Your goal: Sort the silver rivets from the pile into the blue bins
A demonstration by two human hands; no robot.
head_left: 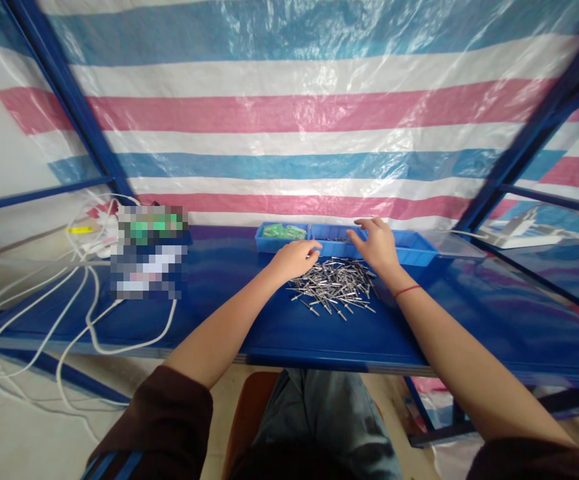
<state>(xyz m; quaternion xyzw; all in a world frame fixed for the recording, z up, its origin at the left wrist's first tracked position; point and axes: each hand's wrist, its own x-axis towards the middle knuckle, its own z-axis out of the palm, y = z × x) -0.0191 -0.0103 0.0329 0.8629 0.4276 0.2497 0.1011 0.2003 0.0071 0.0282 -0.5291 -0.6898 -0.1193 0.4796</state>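
A loose pile of blind rivets lies on the blue tabletop. Behind it stands a long blue divided bin. My left hand is at the pile's left rear edge, just in front of the bin. Its fingers are bent, with a small gap between the thumb and fingertips and nothing visible there. Over the middle compartment is my right hand, thumb and fingers spread apart, holding nothing I can see. A few small metal pieces show in that compartment. Small green pieces fill the left compartment.
White cables loop over the table's left end, near a blurred-out patch with green and white items. A white power strip lies at the right rear. Blue metal posts and a striped plastic sheet stand behind the table.
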